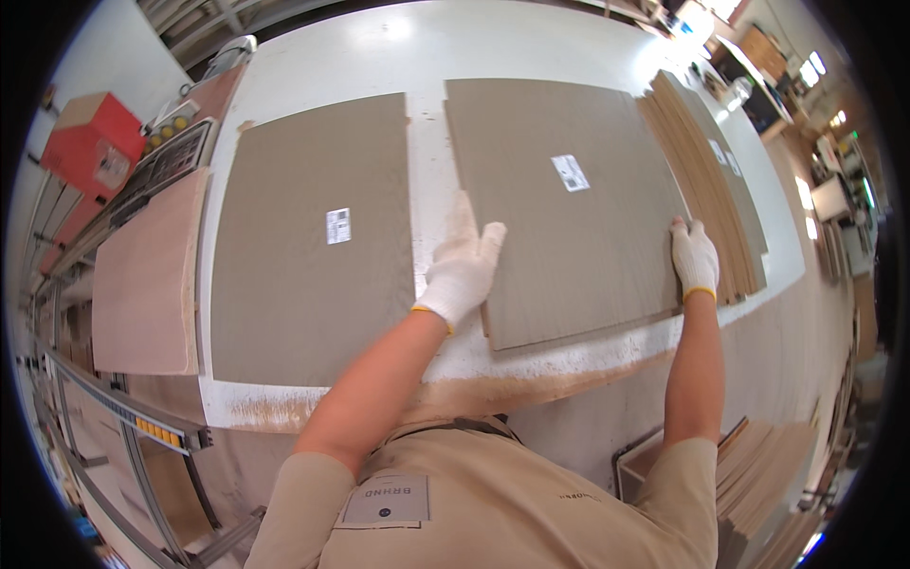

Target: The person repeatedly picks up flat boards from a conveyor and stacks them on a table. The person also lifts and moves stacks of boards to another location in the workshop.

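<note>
A grey-brown board (559, 256) with a white label (570, 173) lies flat in front of me, with more boards showing beneath its left edge. My left hand (463, 277), in a white knit glove, is along that edge. Its fingers stretch forward and the thumb stands apart over the board. At the right edge, my gloved right hand (697, 258) has its fingers bent round the board's side. Left of my left hand lies a similar labelled board (318, 275), apart from the first. Beyond the right hand stands a stack of boards (706, 171), their brown edges fanned out.
All boards rest on a white worktable (332, 52) with a worn front edge (531, 379). A pinkish board (147, 284) and a red machine box (90, 142) are at the left. A metal roller frame (133, 408) stands lower left; more boards (768, 465) are lower right.
</note>
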A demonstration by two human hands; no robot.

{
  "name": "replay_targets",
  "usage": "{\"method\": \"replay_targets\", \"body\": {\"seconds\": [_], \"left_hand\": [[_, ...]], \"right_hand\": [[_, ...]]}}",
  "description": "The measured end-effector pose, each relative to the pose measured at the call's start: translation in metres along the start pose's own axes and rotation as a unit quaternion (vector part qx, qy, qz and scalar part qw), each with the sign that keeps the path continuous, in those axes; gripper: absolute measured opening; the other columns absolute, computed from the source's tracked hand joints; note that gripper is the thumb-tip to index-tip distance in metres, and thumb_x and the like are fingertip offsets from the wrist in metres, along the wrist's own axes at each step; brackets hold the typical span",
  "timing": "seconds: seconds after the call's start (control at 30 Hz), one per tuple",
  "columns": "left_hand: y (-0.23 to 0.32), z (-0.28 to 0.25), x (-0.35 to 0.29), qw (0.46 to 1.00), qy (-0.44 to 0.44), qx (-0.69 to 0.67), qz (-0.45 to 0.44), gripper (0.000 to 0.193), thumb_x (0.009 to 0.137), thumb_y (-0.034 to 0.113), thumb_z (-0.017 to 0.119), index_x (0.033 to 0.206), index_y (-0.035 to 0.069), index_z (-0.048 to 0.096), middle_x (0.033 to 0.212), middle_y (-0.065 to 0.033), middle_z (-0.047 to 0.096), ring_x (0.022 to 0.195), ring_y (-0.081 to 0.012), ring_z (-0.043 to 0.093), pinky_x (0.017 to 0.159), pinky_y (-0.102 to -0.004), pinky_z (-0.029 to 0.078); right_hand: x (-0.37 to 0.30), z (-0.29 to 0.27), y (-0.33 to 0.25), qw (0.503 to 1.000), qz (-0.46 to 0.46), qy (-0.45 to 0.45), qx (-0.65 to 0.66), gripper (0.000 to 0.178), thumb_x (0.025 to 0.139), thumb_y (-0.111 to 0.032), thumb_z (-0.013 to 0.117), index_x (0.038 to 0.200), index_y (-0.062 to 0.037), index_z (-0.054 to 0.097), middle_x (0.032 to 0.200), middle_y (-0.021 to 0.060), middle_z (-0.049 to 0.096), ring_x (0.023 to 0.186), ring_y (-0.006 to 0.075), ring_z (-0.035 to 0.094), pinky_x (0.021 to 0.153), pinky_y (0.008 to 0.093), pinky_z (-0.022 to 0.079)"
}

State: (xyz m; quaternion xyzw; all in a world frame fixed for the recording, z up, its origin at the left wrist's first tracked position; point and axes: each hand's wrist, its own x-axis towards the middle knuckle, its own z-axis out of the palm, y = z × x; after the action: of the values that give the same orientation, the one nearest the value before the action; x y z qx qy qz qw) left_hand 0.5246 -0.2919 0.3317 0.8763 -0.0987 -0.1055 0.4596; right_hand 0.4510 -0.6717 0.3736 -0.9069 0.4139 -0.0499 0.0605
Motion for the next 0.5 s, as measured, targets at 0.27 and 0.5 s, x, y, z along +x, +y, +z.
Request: {"method": "replay_targets", "body": {"seconds": [0.27,0.5], "left_hand": [[0.042,-0.041,-0.095,0.858,-0.017,0.104,0.502,0.052,0.096,0.030,0.062,0.138,0.000,0.055,0.131,-0.0249,0.059,0.120,-0.0432,0.060,0.105,-0.0489,0.050],[0.031,-0.085,-0.191,0.831,-0.111,0.057,0.542,0.036,0.094,0.022,0.064,0.124,0.002,0.061,0.120,-0.0219,0.064,0.114,-0.0399,0.064,0.102,-0.0470,0.052]], "right_hand": [[0.001,0.001,0.002,1.000,-0.014,-0.004,0.023,0.066,0.104,-0.054,0.044,0.143,-0.0025,0.059,0.137,0.0315,0.065,0.131,0.0476,0.060,0.110,0.0526,0.045],[0.010,0.005,0.011,0.999,-0.032,0.016,-0.001,0.061,0.103,-0.050,0.048,0.138,-0.0019,0.063,0.133,0.0313,0.067,0.128,0.0487,0.061,0.108,0.0515,0.047]]}}
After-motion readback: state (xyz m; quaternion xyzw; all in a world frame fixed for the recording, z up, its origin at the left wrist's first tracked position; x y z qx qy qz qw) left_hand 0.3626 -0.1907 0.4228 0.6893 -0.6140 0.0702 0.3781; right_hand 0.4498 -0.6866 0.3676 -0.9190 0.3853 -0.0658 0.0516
